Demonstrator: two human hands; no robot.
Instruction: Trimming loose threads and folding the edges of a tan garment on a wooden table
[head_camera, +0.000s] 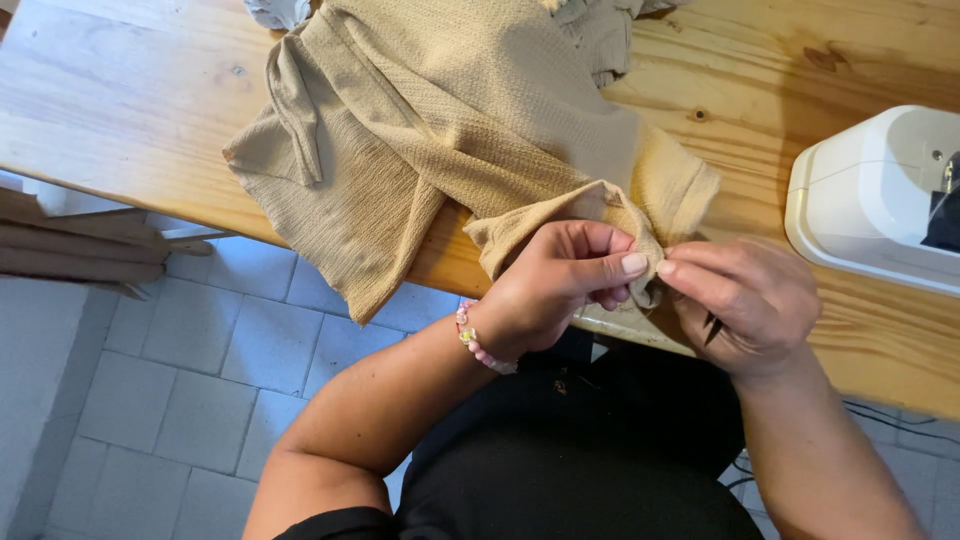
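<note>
The tan textured garment (450, 130) lies spread over the near edge of the wooden table (120, 110), its bulk running from the far side of the table down toward the person, with one corner drooping off the edge over the tiled floor (190, 390). A narrow end of it, a folded sleeve or hem, points toward the person's lap and is drawn into a peak between the two hands. A flat strap or tie of the same cloth lies across the garment's left part, slanting from the far edge toward the near one.

The left hand (550, 290) is curled almost closed, thumb pressed flat against the fabric's edge and the other fingers tucked under the cloth, so it has a firm pinch on the peak. A pink beaded bracelet (478, 342) sits on that wrist. The right hand (750, 300) meets it from the other side, its fingertips closed on the same fold just beside the left thumb; a thin dark thing shows under its palm, too small to tell what it is.

To the right, on the table and well apart from the garment, stands a white sewing machine (870, 190), only partly in view. A scrap of grey cloth (275, 12) lies at the table's far edge.
</note>
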